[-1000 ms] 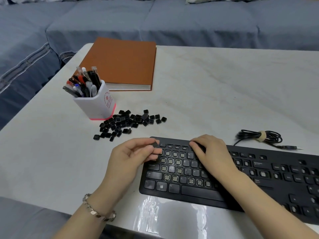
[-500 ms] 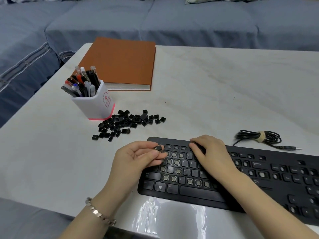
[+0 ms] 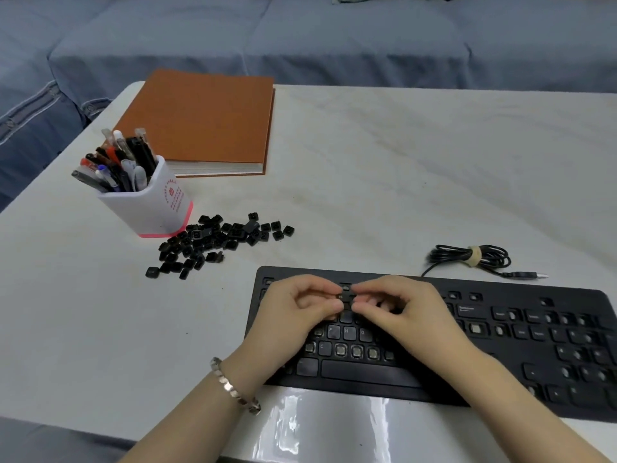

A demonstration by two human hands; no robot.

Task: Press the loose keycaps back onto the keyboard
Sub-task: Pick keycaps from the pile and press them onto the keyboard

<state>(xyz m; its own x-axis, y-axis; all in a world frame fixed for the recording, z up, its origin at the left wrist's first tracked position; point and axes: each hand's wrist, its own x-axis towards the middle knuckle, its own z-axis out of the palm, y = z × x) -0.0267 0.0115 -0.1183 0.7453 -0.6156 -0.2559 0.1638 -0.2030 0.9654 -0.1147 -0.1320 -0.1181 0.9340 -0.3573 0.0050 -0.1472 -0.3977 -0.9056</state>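
White plastic, the pen cup point(image 3: 147, 208) stands at ten o'clock from our hands, with the orange notebook point(image 3: 200, 121) lying flat beyond it at eleven. Both are well apart from the work. The loose keycaps point(image 3: 217, 242) are heaped just beside the cup's base, near the far-left corner of the keyboard point(image 3: 500, 329). We judge this keeps each reach for a new cap short.

Our left hand point(image 3: 293, 312) is curled, thumb and forefinger pinching one keycap point(image 3: 345, 297) over the upper key rows. Our right hand point(image 3: 404, 309) is curled the same way, its thumb and forefinger meeting that cap from three o'clock. We take the two-handed hold as a way to square the cap over its socket. We cannot tell whether it touches the board yet.

Many sockets show bare, so most of the job remains. The keyboard runs close along the table's point(image 3: 400, 162) near edge at six o'clock, so any press should go straight down. Open tabletop spreads toward twelve and two. The coiled cable point(image 3: 474, 259) lies at one o'clock, just beyond the keyboard.
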